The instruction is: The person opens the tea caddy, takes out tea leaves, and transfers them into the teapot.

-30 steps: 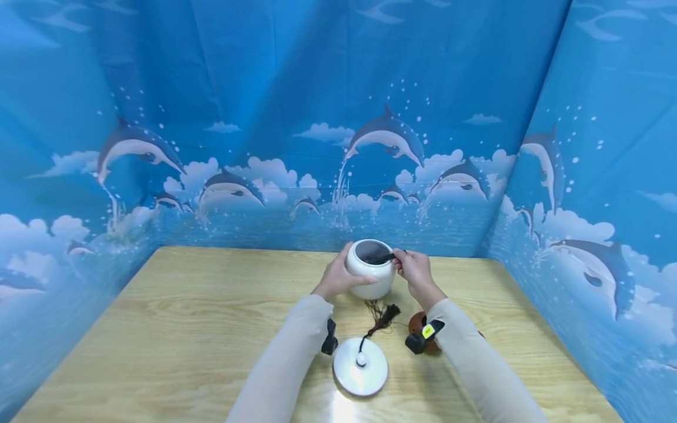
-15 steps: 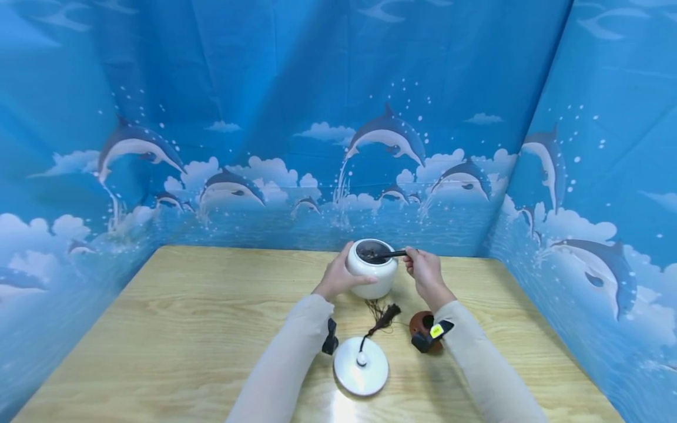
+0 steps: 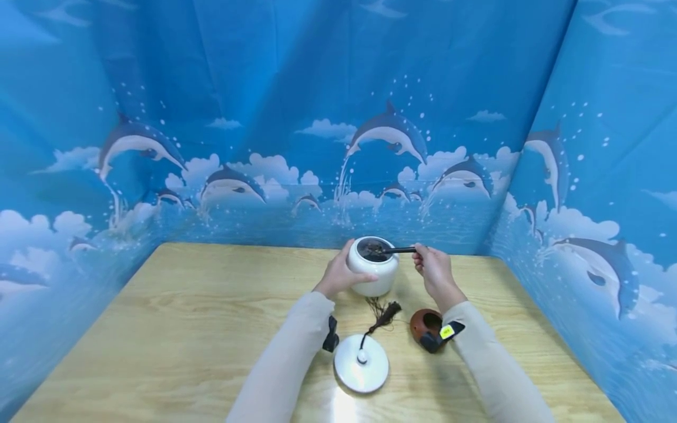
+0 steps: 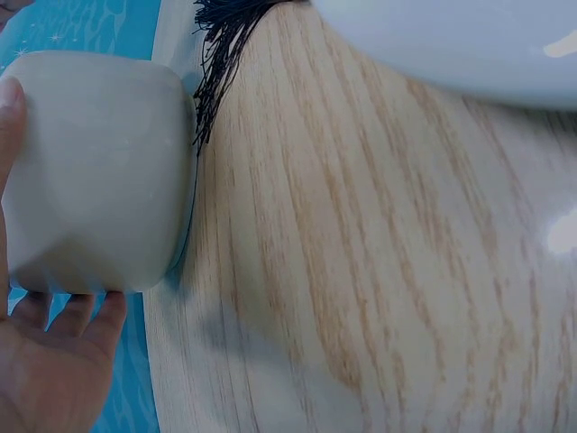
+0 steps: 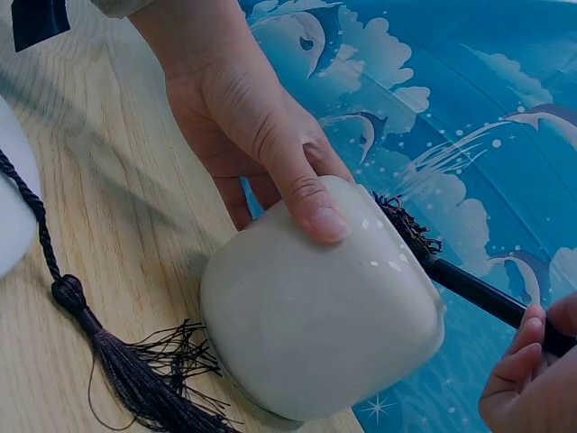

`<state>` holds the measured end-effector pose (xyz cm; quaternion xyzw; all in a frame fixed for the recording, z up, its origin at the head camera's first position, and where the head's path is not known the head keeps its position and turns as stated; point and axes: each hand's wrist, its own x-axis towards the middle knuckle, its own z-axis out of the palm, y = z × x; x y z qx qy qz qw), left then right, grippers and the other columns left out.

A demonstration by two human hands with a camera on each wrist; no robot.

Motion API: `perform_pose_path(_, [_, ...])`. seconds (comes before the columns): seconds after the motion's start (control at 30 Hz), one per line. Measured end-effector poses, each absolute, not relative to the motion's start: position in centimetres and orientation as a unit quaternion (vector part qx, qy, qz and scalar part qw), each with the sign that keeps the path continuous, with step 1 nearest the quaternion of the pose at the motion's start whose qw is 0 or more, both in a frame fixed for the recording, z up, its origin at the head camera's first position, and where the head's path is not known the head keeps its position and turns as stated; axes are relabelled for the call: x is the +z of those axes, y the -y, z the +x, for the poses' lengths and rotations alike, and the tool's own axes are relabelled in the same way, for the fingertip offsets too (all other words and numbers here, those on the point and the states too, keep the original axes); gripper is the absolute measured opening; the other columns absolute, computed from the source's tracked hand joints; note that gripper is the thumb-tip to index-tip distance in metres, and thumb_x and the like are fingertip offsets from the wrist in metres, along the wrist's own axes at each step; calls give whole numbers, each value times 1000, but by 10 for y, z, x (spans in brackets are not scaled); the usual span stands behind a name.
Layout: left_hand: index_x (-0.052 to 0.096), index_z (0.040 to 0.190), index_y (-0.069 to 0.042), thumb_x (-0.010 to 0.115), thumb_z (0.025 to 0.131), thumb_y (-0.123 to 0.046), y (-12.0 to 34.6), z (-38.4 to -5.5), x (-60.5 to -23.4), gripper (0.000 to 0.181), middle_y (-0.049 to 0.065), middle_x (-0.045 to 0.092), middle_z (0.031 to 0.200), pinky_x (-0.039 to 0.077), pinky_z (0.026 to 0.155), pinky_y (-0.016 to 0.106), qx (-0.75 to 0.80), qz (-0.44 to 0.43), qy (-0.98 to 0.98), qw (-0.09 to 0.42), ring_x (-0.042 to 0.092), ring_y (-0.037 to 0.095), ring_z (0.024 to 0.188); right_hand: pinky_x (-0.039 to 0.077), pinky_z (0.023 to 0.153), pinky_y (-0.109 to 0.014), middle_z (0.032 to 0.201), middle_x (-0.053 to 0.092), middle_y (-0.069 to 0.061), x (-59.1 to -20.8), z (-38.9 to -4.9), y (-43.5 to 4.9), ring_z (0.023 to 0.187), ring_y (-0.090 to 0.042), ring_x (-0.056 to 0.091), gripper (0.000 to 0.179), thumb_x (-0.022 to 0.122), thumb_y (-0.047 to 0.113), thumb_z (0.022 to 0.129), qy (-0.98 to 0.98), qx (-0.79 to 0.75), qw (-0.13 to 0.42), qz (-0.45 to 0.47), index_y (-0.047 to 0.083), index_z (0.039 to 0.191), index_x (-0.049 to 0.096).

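My left hand (image 3: 337,275) grips a white ceramic jar (image 3: 376,285) near the far table edge, thumb across its front, other fingers on its left side and behind. The jar's lid is off and its mouth shows dark contents. In the right wrist view the jar (image 5: 315,316) looks tilted. Between thumb and fingers, my right hand (image 3: 436,273) pinches the handle of a slim black scoop (image 5: 482,293). Dark, twisted dry leaves, like tea (image 5: 410,230), lie at the scoop's far end, right at the jar's mouth.
The white lid (image 3: 361,373) lies nearer the person, its dark tassel (image 3: 385,319) stretching toward the jar. A round, hollow reddish-brown vessel (image 3: 419,324) stands below the right wrist, partly covered by the wrist camera (image 3: 432,342). Behind the wooden table (image 3: 185,329) hangs a blue dolphin-print curtain (image 3: 238,106).
My right hand has drawn back to the right with the scoop, so more of its black handle shows outside the jar. Dark leaves now show in the mouth. The left hand keeps its grip.
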<state>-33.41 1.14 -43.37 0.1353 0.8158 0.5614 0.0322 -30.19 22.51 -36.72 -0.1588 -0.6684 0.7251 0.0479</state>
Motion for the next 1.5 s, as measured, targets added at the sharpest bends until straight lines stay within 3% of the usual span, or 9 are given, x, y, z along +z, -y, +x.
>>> perform_pose_path(0.33, [18, 155, -25, 88, 66, -37, -12, -331, -429, 114, 5, 33, 154, 32, 111, 48, 561, 129, -817, 39, 38, 27, 136, 42, 60, -15, 81, 54, 1, -357, -291, -238, 69, -5, 47, 24, 50, 21, 100, 669, 726, 51, -151, 0, 112, 55])
perform_pose_path(0.67, [17, 155, -19, 88, 66, -35, -11, -332, -431, 115, 6, 33, 154, 33, 111, 47, 558, 136, -818, 32, 40, 27, 134, 40, 59, -15, 73, 52, 5, -352, -275, -259, 66, -4, 45, 21, 50, 20, 100, 652, 745, 51, -136, 3, 109, 57])
perform_pose_path(1.03, [18, 155, -20, 89, 65, -33, -12, -332, -431, 115, 6, 37, 151, 32, 111, 49, 568, 141, -810, 32, 41, 27, 133, 40, 58, -14, 71, 52, 5, -351, -251, -286, 65, -3, 44, 14, 48, 15, 100, 640, 758, 47, -120, 3, 98, 56])
perform_pose_path(1.23, [17, 155, -20, 89, 64, -35, -11, -333, -431, 117, 5, 35, 153, 31, 111, 50, 566, 142, -811, 34, 39, 28, 135, 39, 57, -14, 68, 52, 6, -356, -235, -301, 63, -3, 44, 28, 48, 13, 100, 623, 774, 38, -113, 14, 79, 66])
perform_pose_path(1.5, [16, 155, -20, 89, 65, -37, -11, -335, -433, 117, 5, 33, 153, 30, 112, 51, 568, 144, -810, 35, 38, 28, 136, 40, 58, -15, 70, 53, 7, -366, -213, -317, 63, -3, 45, 28, 49, 16, 101, 630, 768, 32, -107, 17, 81, 69])
